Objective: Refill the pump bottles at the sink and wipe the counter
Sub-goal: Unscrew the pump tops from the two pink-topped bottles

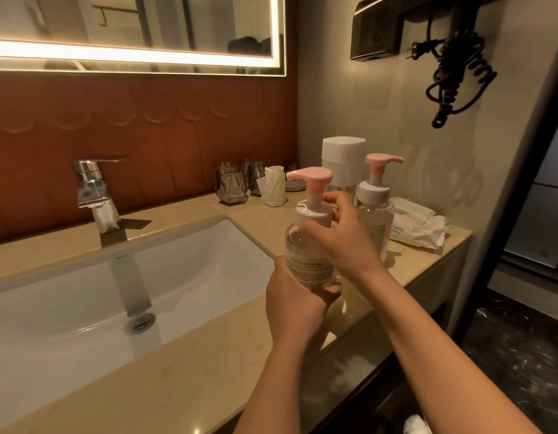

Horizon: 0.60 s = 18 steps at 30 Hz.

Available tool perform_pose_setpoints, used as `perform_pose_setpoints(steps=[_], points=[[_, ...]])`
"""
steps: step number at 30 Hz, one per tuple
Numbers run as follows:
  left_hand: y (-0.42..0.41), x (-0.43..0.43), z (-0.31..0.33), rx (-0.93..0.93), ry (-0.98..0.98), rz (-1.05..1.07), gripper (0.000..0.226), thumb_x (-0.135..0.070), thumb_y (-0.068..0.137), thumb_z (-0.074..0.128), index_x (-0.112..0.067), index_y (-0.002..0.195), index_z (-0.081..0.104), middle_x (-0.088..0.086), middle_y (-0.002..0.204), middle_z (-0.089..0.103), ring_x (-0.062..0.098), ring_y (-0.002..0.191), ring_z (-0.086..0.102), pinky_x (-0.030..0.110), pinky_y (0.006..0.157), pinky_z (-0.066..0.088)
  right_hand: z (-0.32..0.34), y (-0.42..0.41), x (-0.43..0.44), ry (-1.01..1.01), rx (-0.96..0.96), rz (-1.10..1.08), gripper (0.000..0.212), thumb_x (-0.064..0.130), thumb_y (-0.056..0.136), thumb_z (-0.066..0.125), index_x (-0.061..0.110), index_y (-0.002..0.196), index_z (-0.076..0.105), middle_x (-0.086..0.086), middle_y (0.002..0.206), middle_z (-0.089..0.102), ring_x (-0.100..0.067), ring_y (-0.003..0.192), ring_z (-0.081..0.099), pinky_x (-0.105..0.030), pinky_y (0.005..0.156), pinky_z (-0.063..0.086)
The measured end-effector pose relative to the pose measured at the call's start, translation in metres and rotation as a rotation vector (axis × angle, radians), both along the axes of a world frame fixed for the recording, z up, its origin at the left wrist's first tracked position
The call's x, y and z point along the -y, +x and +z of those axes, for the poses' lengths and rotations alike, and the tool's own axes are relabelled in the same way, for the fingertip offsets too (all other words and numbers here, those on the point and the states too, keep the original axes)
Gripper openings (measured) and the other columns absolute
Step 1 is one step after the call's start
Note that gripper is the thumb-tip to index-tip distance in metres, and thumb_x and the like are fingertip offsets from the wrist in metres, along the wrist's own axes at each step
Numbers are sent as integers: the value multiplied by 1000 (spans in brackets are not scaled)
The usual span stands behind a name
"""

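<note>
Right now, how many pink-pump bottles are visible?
2. The near bottle is held in the left hand, right hand at its collar. The far bottle stands on the counter behind it. Others may be hidden.

Place: a bathroom, hotel-like in its fittings.
Sink [68,308]: white basin sunk under a beige stone counter [183,386].
Behind the sink: chrome tap [94,195], rust-red wall panels [146,126], light-edged mirror [130,20] above.
Right of the sink: glass tumblers [232,186], pump bottle [309,255], second pump bottle [376,211], wet-wipes pack [412,220].
Above and right of the sink: wall-hung hair dryer [459,26], coiled cord [456,79].
</note>
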<state>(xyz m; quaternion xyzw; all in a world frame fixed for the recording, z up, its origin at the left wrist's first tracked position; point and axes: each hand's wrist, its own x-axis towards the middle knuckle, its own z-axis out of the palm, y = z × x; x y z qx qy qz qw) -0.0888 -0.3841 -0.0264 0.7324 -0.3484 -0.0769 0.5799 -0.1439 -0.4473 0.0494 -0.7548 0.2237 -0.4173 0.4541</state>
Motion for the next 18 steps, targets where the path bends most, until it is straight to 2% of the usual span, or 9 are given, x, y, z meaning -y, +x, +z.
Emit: perform_pose_setpoints(steps=[2, 4, 5, 8, 10, 13, 18], points=[[0, -1, 2, -7, -1, -1, 62, -39, 57, 86, -34, 100, 42, -16, 92, 56, 3, 83, 56, 16, 67, 44, 1, 1, 0, 4, 4, 30, 70, 29, 80, 71, 27, 137, 31, 6, 133, 47, -13, 116, 49, -20, 83, 42], [-2, -1, 4, -37, -9, -12, 60, -36, 58, 86, -35, 99, 43, -18, 90, 56, 0, 80, 54, 13, 64, 41, 1, 4, 2, -29, 1, -41, 89, 42, 72, 76, 30, 142, 21, 3, 145, 36, -16, 127, 40, -35, 99, 40], [-2, -2, 4, -57, -14, -14, 58, -35, 58, 86, -36, 98, 43, -18, 89, 55, 0, 79, 54, 13, 62, 40, 1, 6, 1, -58, -10, -97, 95, 47, 68, 77, 30, 142, 21, 2, 145, 34, -17, 128, 38, -38, 102, 39], [-1, -2, 4, -51, 2, -14, 59, -35, 58, 86, -34, 99, 42, -17, 86, 54, -1, 76, 52, 12, 59, 38, 1, 11, -3, -136, -17, -212, 91, 49, 60, 82, 29, 129, 27, 2, 134, 41, -15, 119, 43, -33, 97, 42], [-1, -3, 4, -25, 18, -6, 59, -35, 59, 85, -34, 98, 41, -17, 85, 52, -2, 74, 50, 13, 60, 39, 0, 11, -4, -141, 4, -250, 81, 44, 61, 83, 27, 120, 31, 6, 117, 49, -12, 105, 51, -25, 85, 45], [-1, -3, 4, -23, 17, -1, 57, -33, 57, 85, -35, 95, 42, -18, 82, 52, -2, 74, 51, 17, 62, 43, 1, 9, -1, -124, 13, -241, 68, 33, 67, 81, 24, 116, 35, 16, 95, 48, -1, 85, 53, -11, 68, 39], [0, -1, 1, -3, 9, 16, 62, -40, 56, 86, -34, 101, 43, -15, 93, 58, 5, 84, 57, 26, 73, 53, 3, 6, -1, -102, -36, -85, 61, 22, 78, 70, 23, 130, 36, 7, 116, 48, -13, 102, 50, -23, 76, 38]])
